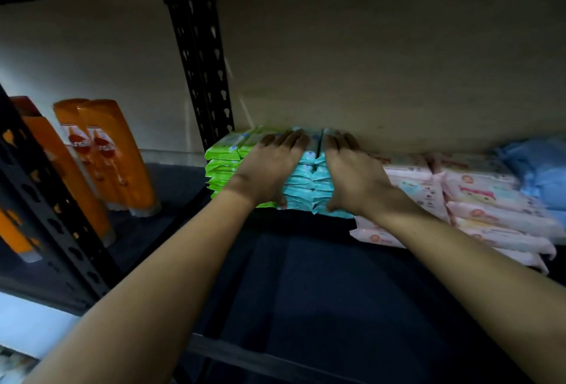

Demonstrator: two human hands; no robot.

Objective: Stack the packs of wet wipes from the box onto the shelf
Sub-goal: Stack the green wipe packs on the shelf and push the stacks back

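The left hand lies flat on top of the teal wipe packs, fingers straight toward the back wall, thumb hanging down the front of the stack; it presses, not clasping anything. The right hand mirrors it on the right half of the same teal stack, fingers also extended and thumb down at the front edge. Both seem to be squaring or pushing the stack back. The light is dim, so I cannot rule out that a fingertip hooks over the far edge.

Taking the teal stack as the landmark: it stands on the dark shelf, two columns side by side, several packs high. Touching its left side is a stack of green wipe packs, hard against the black perforated upright. Just beside its right are pink wipe packs in overlapping piles, with a blue pack beyond them. Well to its left, past the upright, stand orange shampoo bottles.

Judging by this, a good share of the stacking is done. The box is out of view, so how many packs remain cannot be told; bare shelf in front of the teal stack leaves room for more.
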